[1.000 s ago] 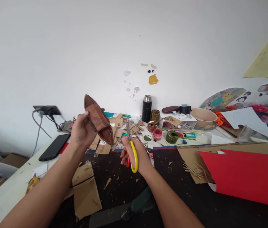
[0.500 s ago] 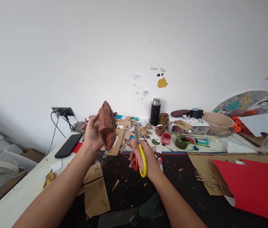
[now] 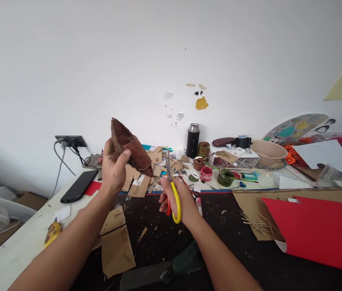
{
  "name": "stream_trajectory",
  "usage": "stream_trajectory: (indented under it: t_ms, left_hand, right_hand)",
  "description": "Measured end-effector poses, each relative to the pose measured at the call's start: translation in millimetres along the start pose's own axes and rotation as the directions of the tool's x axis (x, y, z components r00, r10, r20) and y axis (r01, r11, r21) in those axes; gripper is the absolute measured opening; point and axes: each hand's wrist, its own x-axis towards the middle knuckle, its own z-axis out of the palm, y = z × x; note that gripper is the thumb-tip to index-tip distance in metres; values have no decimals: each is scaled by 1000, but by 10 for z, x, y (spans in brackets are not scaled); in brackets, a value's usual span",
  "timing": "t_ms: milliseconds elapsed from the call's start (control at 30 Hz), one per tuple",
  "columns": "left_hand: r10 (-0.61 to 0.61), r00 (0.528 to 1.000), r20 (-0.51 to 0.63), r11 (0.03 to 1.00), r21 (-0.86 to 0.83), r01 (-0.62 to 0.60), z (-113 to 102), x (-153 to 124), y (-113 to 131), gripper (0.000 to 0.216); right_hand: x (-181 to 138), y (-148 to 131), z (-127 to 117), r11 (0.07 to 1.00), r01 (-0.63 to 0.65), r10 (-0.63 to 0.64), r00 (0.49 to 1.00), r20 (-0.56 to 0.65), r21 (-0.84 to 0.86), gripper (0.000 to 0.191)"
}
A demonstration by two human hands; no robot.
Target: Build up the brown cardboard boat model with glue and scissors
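A small brown model boat [image 3: 137, 151], with a pointed end and a rounded cover, is gripped in my left hand [image 3: 115, 167]. It is held tilted above the table, its thumb-side facing me. My right hand [image 3: 177, 200] grips a pair of scissors [image 3: 175, 204] with yellow and red handles. The blades point up and away, close together, just right of the boat's lower tip and apart from it as far as I can tell. Behind both hands lies a pile of cardboard scraps [image 3: 139, 186].
Paint jars, a red one [image 3: 206, 173] and a green one [image 3: 226, 178], stand behind a black flask [image 3: 193, 141] and a beige bowl [image 3: 268, 151]. A phone [image 3: 79, 186] and a yellow glue gun [image 3: 52, 233] lie left. Red paper [image 3: 316, 230] covers the right; cardboard pieces [image 3: 118, 250] lie in front.
My left hand has turned the boat, so its hollow inside now shows and its lower tip points right toward the scissors. The view has shifted slightly; my right hand still holds the scissors.
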Motion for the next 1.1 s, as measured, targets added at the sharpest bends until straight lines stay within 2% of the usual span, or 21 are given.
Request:
stream_trajectory:
  t_ms: [133,267,767,1100]
  left_hand:
    - [115,991,63,982,143,-123,22,-76,26,55]
    - [158,979,132,958,218,-185,42,-126,66,59]
    - [113,966,233,969,189,-159,93,-162,39,57]
    - [85,957,278,963,223,-150,72,-178,55,63]
  right_hand:
    - [8,26,-10,1000,-13,13,1000,20,6,70]
    - [12,50,-9,1000,-27,27,999,35,-12,64]
    - [-41,11,9,994,-28,42,990,134,-103,59]
    - [-55,-29,-12,981,-25,50,991,124,-194,61]
